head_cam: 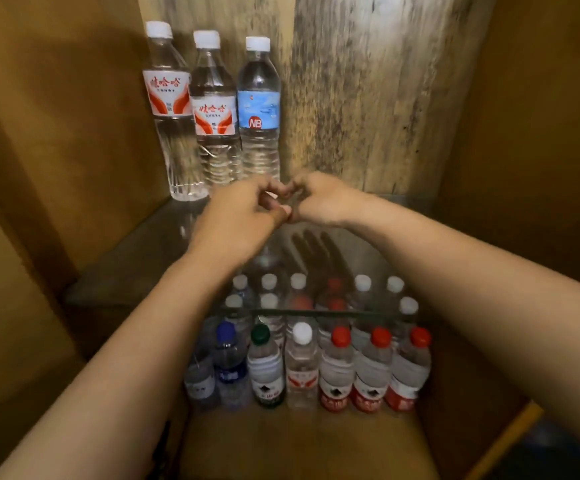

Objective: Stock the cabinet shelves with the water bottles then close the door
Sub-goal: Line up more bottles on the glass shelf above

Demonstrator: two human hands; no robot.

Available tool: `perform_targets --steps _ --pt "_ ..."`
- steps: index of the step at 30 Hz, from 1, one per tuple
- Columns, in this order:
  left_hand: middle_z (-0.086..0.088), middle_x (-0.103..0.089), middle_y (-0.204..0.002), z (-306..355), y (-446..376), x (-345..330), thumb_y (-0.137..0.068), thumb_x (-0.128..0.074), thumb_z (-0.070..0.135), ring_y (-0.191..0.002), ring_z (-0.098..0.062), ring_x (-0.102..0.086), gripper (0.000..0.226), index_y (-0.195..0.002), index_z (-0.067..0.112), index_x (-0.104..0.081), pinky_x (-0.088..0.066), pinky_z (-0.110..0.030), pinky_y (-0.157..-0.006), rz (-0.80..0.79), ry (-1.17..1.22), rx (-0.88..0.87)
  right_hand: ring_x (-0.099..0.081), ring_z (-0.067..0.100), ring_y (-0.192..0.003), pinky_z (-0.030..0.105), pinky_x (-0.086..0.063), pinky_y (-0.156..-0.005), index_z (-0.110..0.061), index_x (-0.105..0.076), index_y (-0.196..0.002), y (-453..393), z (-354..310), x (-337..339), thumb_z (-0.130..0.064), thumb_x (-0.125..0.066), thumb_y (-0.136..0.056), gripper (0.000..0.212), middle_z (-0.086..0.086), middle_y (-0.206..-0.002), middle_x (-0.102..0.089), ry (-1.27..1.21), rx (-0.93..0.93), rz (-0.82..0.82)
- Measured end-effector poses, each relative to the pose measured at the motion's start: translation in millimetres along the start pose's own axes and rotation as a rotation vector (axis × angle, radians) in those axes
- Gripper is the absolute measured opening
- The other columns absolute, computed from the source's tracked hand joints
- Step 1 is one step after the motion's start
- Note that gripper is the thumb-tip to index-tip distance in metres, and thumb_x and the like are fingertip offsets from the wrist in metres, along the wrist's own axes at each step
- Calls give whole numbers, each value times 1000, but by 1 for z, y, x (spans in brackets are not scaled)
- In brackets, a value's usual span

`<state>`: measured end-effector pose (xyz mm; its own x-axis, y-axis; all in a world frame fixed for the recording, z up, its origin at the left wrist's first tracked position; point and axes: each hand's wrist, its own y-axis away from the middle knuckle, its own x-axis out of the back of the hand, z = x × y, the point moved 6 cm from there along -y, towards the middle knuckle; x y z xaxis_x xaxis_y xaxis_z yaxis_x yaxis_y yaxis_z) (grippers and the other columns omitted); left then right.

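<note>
Three tall water bottles stand at the back left of a glass shelf (136, 258): two with red-and-white labels (169, 98) (215, 112) and one with a blue label (259, 109). My left hand (243, 216) and my right hand (319, 199) meet over the middle of the shelf, fingers curled and fingertips touching each other. No bottle is in either hand. Below the glass, several small bottles (302, 362) with red, white, green and blue caps stand in rows on the lower shelf.
Wooden cabinet side walls (49, 168) close in on the left and right. The mottled back panel (368, 91) rises behind the shelf. The cabinet floor (299, 445) lies in front of the lower bottles.
</note>
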<state>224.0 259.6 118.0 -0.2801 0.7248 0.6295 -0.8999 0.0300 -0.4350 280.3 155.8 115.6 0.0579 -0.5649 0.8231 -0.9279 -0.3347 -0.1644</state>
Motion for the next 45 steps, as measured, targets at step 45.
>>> perform_targets --steps 45 --pt "4 -43 -123 149 110 -635 -80 -69 23 -106 -7 -47 64 -135 18 -37 -38 -22 -87 -573 311 239 -59 15 -69 40 -51 -69 -13 -65 -80 406 568 112 -26 -58 -88 16 3 -74 -65 -194 -665 612"
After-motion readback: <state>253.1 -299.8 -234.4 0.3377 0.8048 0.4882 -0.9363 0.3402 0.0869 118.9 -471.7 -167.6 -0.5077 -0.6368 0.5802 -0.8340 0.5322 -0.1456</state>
